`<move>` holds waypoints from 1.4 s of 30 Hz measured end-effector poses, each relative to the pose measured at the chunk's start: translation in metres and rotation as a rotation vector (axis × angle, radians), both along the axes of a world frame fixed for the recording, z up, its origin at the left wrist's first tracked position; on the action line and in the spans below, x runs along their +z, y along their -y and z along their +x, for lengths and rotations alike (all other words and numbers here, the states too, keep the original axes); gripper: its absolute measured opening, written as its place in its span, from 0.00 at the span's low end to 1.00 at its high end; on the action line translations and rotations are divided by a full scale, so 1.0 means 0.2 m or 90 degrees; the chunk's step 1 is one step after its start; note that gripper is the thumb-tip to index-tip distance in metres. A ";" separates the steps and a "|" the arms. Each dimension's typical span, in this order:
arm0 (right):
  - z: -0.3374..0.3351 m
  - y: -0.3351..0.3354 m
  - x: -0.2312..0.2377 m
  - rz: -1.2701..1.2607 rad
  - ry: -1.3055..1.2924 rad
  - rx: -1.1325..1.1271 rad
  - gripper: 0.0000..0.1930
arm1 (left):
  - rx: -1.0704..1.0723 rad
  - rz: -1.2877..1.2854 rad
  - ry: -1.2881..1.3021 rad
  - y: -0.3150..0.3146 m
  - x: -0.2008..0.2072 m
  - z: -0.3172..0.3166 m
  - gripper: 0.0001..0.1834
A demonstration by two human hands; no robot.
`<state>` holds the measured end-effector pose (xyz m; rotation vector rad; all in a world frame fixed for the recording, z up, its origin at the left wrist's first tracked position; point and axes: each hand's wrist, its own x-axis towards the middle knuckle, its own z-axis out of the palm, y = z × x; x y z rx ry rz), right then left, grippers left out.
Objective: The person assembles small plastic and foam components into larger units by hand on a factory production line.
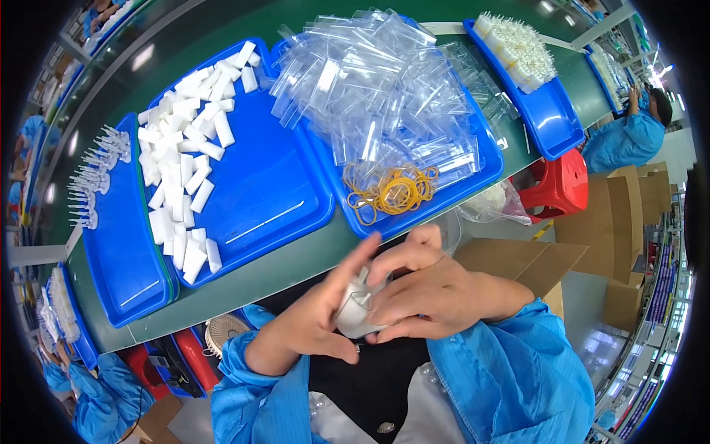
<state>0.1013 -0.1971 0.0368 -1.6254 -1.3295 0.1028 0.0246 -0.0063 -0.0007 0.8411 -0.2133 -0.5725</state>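
Both hands, left hand [310, 318] and right hand [433, 292], pinched one small white plastic part [353, 311], possibly inside a clear bag, near the desk [296, 263] edge. Beyond lay four blue trays [266, 200], white blocks [181, 170], rubber bands [388, 191].

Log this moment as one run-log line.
left hand: grips small white part | right hand: grips same part | nearby: rubber bands, clear bags in blue tray
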 end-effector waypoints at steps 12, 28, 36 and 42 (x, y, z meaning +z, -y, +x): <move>0.24 0.04 -0.09 -0.195 0.169 -0.385 0.08 | 0.042 0.119 -0.011 0.06 0.00 0.02 0.33; 0.28 0.05 -0.11 -0.156 0.186 -0.441 0.04 | 0.193 0.242 0.062 0.05 -0.02 0.06 0.18; 0.29 0.05 -0.06 -0.070 -0.069 -0.328 0.04 | 0.239 0.154 -0.002 0.09 -0.02 0.06 0.25; 0.31 0.01 -0.06 -0.068 -0.057 -0.300 0.04 | 0.207 0.232 -0.047 0.08 -0.01 0.06 0.16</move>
